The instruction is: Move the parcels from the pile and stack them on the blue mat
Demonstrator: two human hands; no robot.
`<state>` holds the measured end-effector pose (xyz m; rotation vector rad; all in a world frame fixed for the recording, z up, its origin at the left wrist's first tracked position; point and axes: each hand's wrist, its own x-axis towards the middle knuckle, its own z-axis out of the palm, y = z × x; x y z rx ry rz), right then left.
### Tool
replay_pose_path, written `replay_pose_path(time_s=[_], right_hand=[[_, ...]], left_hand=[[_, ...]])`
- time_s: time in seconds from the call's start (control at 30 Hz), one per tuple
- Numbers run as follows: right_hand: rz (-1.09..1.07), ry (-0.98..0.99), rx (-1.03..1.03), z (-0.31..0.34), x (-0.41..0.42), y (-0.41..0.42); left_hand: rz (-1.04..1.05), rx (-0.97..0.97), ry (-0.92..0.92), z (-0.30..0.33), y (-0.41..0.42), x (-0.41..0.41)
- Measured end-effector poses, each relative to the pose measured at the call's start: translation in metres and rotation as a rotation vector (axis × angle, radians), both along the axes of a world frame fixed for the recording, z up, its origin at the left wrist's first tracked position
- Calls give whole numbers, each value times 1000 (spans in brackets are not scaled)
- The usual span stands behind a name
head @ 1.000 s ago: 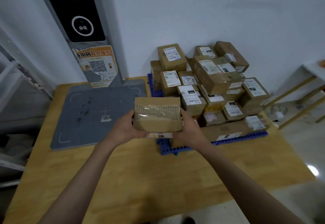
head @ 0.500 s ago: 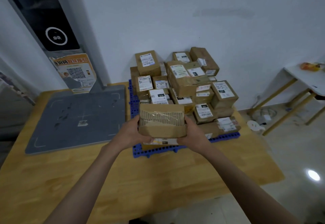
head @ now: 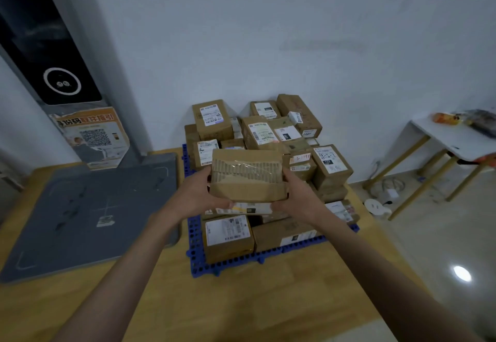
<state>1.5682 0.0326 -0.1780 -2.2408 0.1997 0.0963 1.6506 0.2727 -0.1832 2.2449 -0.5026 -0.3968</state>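
Both your hands, left hand [head: 200, 198] and right hand [head: 299, 196], clasp one parcel [head: 247, 176] above the blue mat [head: 194, 258]; next, pick a flat spot on the stack [head: 268, 137].

A wooden table [head: 241, 296] fills the foreground. On its left part lies a grey scanning pad [head: 80, 215] with white corner marks and a small sticker near its middle. Behind the pad stands a dark upright kiosk [head: 51, 46] with a round white ring on its face; an orange QR-code poster [head: 92, 137] is stuck below it. At right, a white side table [head: 453, 143] on yellow legs stands on the floor, with a white round device [head: 377, 206] just beside 1 leg.
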Motion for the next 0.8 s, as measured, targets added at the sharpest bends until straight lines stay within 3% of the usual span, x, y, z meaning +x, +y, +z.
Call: replay_pose_path(time_s=[0.8], right_hand=[[144, -155, 52, 29, 136, -116]], left_hand=[[129, 35, -80, 50, -99, 113]])
